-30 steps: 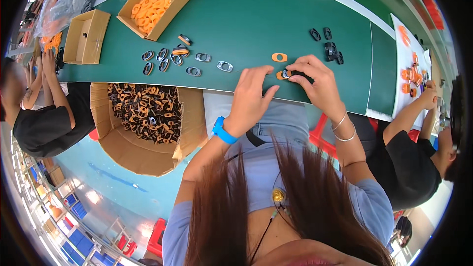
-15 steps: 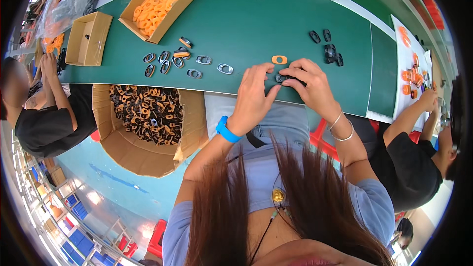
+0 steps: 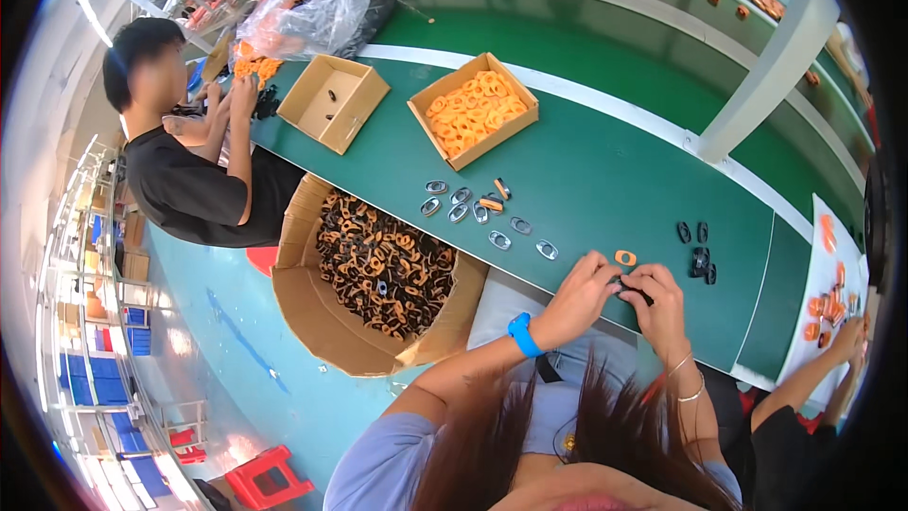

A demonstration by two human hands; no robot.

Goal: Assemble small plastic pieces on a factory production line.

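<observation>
Both hands meet close to the table's near edge. My left hand [image 3: 575, 301] is closed, its fingertips pinching one end of a small black oval part [image 3: 621, 289]. My right hand [image 3: 656, 303] grips the other end, and the fingers cover most of the part. Just beyond them lies a flat orange oval ring [image 3: 625, 257]. Several black oval parts [image 3: 699, 262] are grouped to the right. Left of my hands, grey-and-black oval pieces [image 3: 499, 240] are scattered, and two with orange layers [image 3: 492, 203] are among them.
A cardboard box of orange rings [image 3: 530, 112] stands on the green table [image 3: 586, 170], beside a box with few parts [image 3: 355, 123]. Below the edge sits a large carton [image 3: 312, 322] full of black-and-orange pieces. Co-workers sit at left and right; a red stool [image 3: 268, 478] stands behind.
The view has swung left, so the table and boxes appear further right. My hands have drawn closer together, and the left fingertips now touch the black part.
</observation>
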